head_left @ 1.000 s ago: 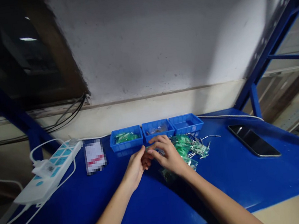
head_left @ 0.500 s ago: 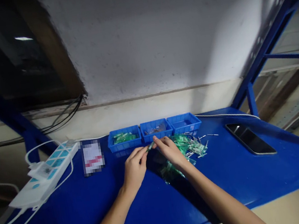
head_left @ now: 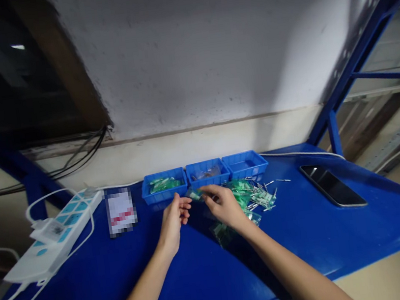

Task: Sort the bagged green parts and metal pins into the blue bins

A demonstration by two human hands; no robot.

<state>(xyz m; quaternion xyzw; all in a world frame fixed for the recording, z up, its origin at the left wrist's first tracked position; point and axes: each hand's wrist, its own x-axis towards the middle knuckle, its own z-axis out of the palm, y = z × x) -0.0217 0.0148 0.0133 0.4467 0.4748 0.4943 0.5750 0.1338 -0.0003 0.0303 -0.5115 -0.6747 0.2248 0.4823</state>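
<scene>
My right hand (head_left: 226,207) pinches a small clear plastic bag (head_left: 194,195) with something greenish in it, held up above the table. Just left of the bag is my left hand (head_left: 172,223), its fingers apart and nothing seen in them. Beside my right hand lies a pile of green-and-silver pin-like parts (head_left: 264,196). Green plastic bags (head_left: 240,187) lie among these parts. Partly under my right wrist, more clear bags with green contents (head_left: 223,232) rest on the table.
Along the wall stand a blue bin of green bags (head_left: 165,194), a middle bin with clear bags (head_left: 210,181) and a right blue bin (head_left: 246,170). A phone (head_left: 333,186) lies right; a power strip (head_left: 55,245) with cables and a blurred packet (head_left: 121,213) are left.
My hands have moved apart; the left has let go and drawn a little left and down. The small bag now shows in my right fingers. The view has shifted slightly.
</scene>
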